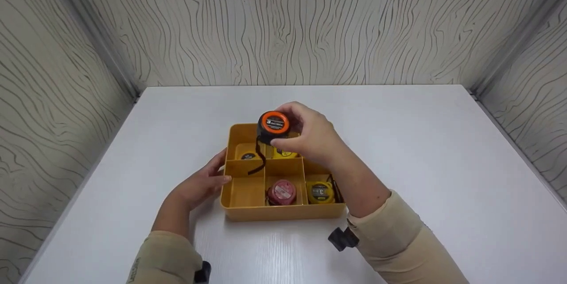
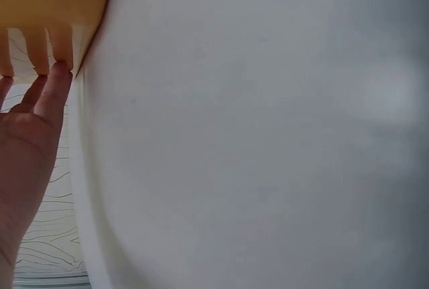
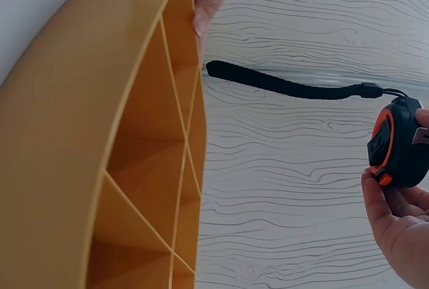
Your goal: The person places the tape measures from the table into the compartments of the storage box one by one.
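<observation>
My right hand [image 1: 312,135] grips a black tape measure [image 3: 402,145] with an orange ring, holding it above the back part of a yellow divided box [image 1: 283,213]. From it dangles a black wrist strap [image 3: 288,88]. Straight fingers of my left hand [image 1: 201,186] touch the box's outer left wall, with the thumb at the rim. In the front row sit a pink tape measure [image 1: 282,192], middle, and a yellow tape measure [image 1: 320,192], right. Another yellow tape measure [image 1: 285,153] is partly hidden behind my right hand. Back left, a dark round label [image 1: 248,156] shows low down.
The box stands on a white table [image 1: 133,155]. Behind and beside the table rise wood-grain patterned walls [image 1: 283,27]. Black clips [image 1: 343,239] are fixed at the beige sleeves [image 1: 390,226].
</observation>
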`<state>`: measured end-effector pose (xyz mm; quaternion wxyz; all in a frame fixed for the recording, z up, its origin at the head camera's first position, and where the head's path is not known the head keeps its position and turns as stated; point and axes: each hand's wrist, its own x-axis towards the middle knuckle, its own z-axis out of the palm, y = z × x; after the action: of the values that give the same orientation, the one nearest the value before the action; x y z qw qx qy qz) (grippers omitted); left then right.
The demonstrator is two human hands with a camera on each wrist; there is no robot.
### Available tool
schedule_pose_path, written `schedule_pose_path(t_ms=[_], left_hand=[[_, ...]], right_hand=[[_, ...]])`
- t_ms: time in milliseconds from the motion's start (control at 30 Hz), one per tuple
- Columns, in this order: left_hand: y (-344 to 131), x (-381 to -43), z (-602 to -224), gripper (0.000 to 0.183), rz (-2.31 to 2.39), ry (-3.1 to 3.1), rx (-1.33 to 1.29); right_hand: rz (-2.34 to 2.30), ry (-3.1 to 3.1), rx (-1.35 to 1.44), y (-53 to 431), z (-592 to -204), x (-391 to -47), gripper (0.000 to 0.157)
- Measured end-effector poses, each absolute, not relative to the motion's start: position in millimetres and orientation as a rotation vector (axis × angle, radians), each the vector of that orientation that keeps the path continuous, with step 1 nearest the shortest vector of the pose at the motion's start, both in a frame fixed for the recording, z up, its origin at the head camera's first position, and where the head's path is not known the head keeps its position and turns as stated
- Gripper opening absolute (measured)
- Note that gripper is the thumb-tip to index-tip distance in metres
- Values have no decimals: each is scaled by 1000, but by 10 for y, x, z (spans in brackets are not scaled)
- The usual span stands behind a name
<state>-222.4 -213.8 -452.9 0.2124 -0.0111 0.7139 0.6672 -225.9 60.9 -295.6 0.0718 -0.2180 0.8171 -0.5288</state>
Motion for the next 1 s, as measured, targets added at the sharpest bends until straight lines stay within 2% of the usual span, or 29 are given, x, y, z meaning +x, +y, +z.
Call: schedule_pose_path(t_ms=[500,1000], left_hand=[[-2141,-2230,-4550,83,1844,1999,-27],[-2142,-2217,-4547,82,1852,1994,-9]], right_hand=[[-1468,2466,-603,372,-3391,-2231,55],[-1368,2507,-550,216,-3821,-2221,54]])
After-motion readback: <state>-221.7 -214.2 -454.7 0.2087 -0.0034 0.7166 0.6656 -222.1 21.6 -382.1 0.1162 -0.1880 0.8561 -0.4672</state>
